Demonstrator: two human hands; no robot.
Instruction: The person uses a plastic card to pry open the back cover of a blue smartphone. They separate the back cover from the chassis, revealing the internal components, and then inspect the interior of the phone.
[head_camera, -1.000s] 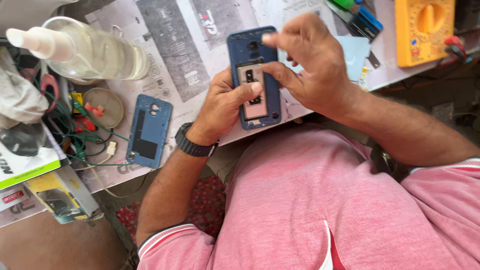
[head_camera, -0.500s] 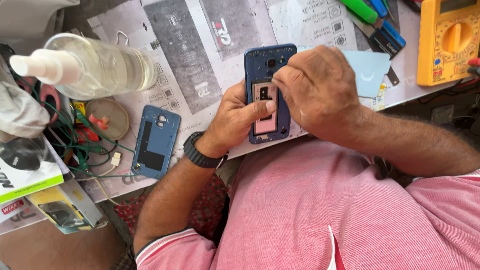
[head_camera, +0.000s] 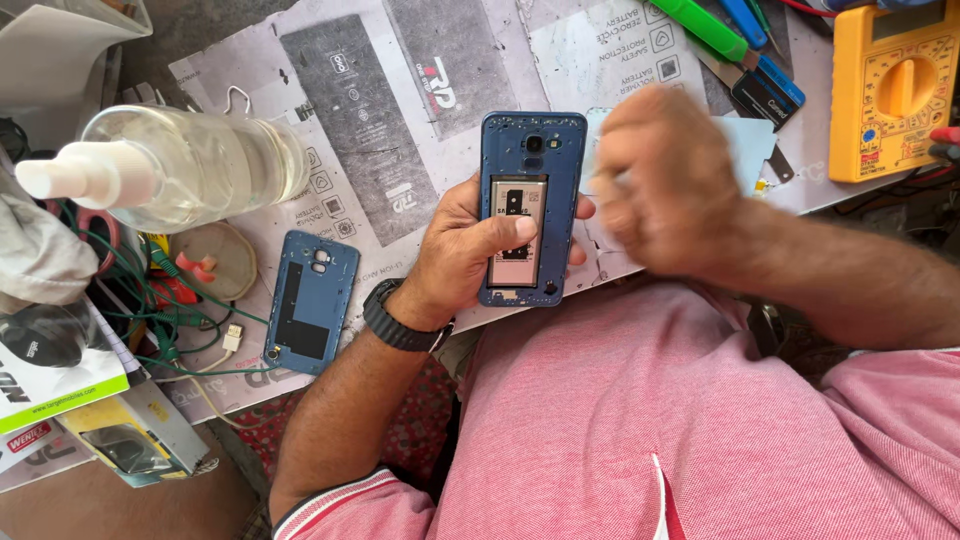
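My left hand (head_camera: 470, 250) holds a blue phone (head_camera: 530, 160) with its back cover off, thumb pressed across the battery in its bay. A black watch sits on that wrist. My right hand (head_camera: 660, 185) is blurred just right of the phone, fingers curled, apart from it; I cannot tell whether anything is in it. The blue back cover (head_camera: 312, 300) lies inner side up on the bench to the left.
A clear spray bottle (head_camera: 190, 165) lies at the left over tangled green wires (head_camera: 150, 300). A yellow multimeter (head_camera: 895, 90) sits at the top right beside green and blue tools (head_camera: 735, 35). Printed paper sheets (head_camera: 400, 90) cover the bench; boxes (head_camera: 60, 390) at the lower left.
My right hand has come off the phone and moved to its right. The phone's battery bay now shows in full under my left thumb.
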